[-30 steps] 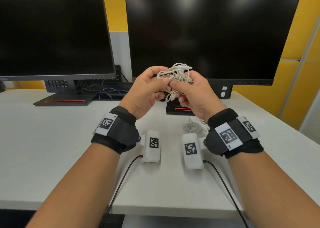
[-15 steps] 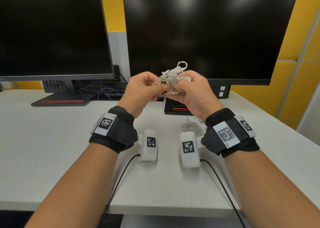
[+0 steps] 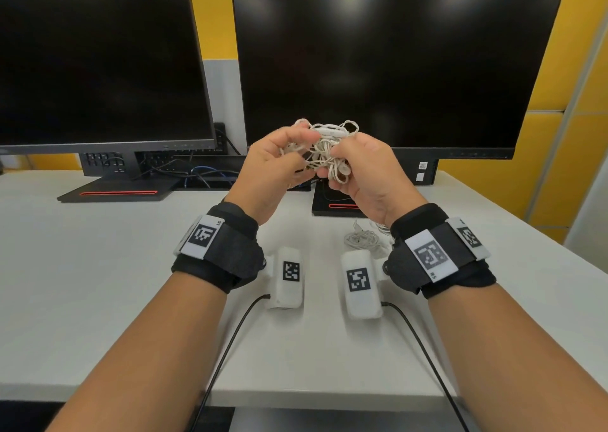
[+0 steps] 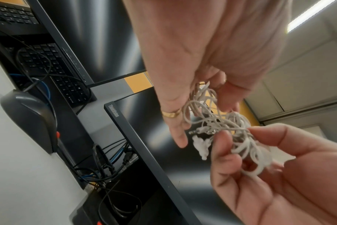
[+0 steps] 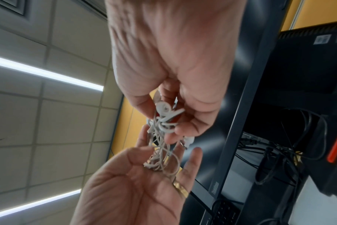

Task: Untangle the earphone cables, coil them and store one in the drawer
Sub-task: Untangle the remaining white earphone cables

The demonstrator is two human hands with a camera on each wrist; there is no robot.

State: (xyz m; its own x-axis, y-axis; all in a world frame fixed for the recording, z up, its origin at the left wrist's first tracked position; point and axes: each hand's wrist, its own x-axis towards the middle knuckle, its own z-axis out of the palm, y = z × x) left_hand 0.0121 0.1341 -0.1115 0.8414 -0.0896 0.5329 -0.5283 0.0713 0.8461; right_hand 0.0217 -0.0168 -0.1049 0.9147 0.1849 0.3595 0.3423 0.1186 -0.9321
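A tangle of white earphone cables hangs in the air in front of the right monitor, held between both hands. My left hand grips its left side with curled fingers. My right hand pinches strands on the right side. In the left wrist view the tangle sits between the ringed left hand and the right hand, whose thumb and forefinger pinch a strand. In the right wrist view an earbud shows at my right hand. A second white earphone bundle lies on the table. No drawer is in view.
Two white marker-tagged boxes with black leads lie on the white table under my wrists. Two dark monitors stand at the back, with keyboards and loose cables beneath them.
Both hands have stayed in front of the right monitor while working the tangle. The loop that stood up on top has flattened, and more cable now hangs low by my right hand.
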